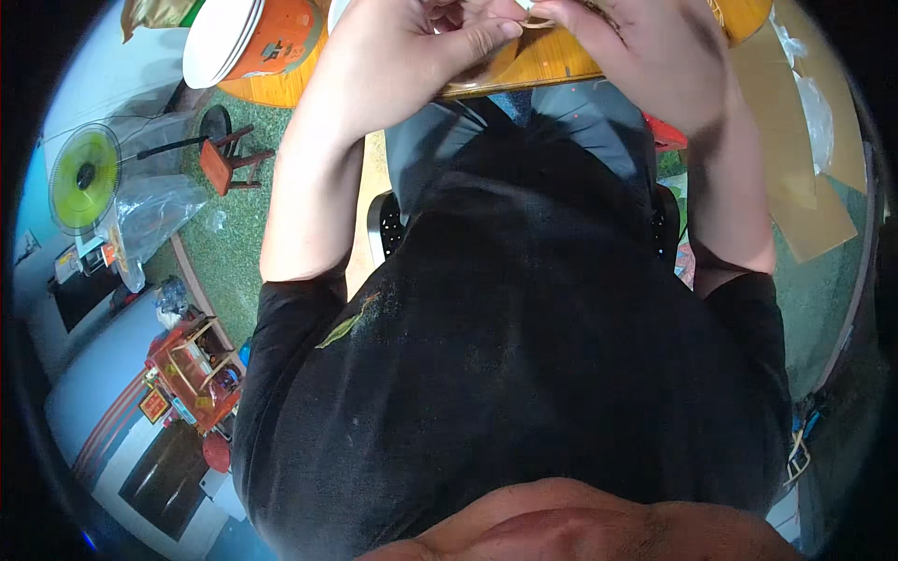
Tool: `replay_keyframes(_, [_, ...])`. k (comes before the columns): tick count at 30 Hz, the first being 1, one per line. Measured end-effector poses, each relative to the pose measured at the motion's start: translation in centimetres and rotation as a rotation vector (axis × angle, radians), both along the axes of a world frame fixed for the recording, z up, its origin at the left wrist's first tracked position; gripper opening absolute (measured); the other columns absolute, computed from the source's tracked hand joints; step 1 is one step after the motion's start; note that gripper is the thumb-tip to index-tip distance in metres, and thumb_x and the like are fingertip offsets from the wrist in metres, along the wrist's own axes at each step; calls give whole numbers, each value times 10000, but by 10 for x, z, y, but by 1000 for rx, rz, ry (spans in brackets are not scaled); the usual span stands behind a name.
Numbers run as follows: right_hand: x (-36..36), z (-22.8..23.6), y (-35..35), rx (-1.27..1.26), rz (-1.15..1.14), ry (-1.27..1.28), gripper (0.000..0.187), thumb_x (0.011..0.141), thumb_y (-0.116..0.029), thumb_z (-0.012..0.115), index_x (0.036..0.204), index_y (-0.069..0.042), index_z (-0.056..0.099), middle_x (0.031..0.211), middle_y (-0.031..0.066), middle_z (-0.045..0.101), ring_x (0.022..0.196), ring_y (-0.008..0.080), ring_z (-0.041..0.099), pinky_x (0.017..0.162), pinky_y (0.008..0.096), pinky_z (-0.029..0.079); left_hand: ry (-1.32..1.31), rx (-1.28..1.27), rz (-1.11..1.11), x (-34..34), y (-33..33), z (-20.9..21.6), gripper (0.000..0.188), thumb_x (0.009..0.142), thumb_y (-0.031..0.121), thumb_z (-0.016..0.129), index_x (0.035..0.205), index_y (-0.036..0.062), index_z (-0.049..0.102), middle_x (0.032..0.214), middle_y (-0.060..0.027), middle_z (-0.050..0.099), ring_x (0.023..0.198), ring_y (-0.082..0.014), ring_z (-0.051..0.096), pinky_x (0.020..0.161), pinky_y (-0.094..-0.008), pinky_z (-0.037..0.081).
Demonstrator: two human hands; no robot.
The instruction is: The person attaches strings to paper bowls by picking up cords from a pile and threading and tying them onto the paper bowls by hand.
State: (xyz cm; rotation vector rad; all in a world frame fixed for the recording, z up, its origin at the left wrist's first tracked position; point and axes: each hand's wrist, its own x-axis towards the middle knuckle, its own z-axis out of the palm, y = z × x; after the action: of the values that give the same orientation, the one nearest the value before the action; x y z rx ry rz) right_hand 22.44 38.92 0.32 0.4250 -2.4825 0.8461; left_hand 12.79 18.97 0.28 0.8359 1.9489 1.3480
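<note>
Head view shows both hands at the top centre of the frame, over the near edge of a wooden table [552,65]. The left hand [402,47] curls with thumb pressed to fingers, and the right hand [636,47] pinches a small pale strip [535,21] between them. Working it well likely needs short, steady pinches with both hands kept close above the table.

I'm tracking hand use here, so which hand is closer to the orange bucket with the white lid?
Left. The left hand is just right of the orange bucket, a short gap away. The right hand lies farther right, beyond the left hand, over the wooden board.
</note>
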Motion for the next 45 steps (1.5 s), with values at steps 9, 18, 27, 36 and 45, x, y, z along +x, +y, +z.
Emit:
replay_keyframes(9, [-32, -43, 4, -598, 447, 259, 78, 822, -18, 719, 899, -16, 713, 841, 143, 678, 778, 312, 666, 685, 376, 523, 11, -44, -3, -5, 6, -1, 42, 966, 5, 705, 978, -31, 685, 848, 4, 660, 727, -59, 579, 645, -226, 485])
replay_keyframes(18, [-12, -17, -9, -146, -153, 259, 207, 799, -25, 742, 997, 1, 690, 952, 146, 671, 864, 278, 659, 778, 347, 524, -77, 493, -295, -27, 1, -38, 34, 963, -23, 685, 932, -21, 697, 835, 7, 667, 752, -56, 593, 662, -226, 489])
replay_keyframes(27, [22, -57, -47, -390, -339, 297, 186, 764, 56, 790, 914, -12, 704, 837, 108, 644, 709, 245, 638, 630, 331, 494, -69, 59, 9, -14, 12, -8, 80, 909, -92, 687, 943, -21, 699, 890, -23, 708, 802, -73, 643, 726, -237, 528])
replay_keyframes(36, [14, -54, -45, -385, -315, 214, 148, 781, 36, 797, 903, -8, 726, 828, 117, 646, 711, 259, 650, 626, 337, 500, -122, 15, 25, -17, 13, -6, 50, 921, -58, 700, 945, -15, 708, 872, -28, 712, 755, -72, 644, 687, -222, 524])
replay_keyframes(45, [11, -50, -46, -545, -314, 35, 104, 802, 29, 779, 868, 17, 700, 776, 89, 604, 644, 187, 600, 591, 305, 458, -238, -29, 45, -21, 12, -7, 54, 964, -25, 673, 937, -22, 720, 843, -36, 718, 690, -67, 631, 614, -204, 491])
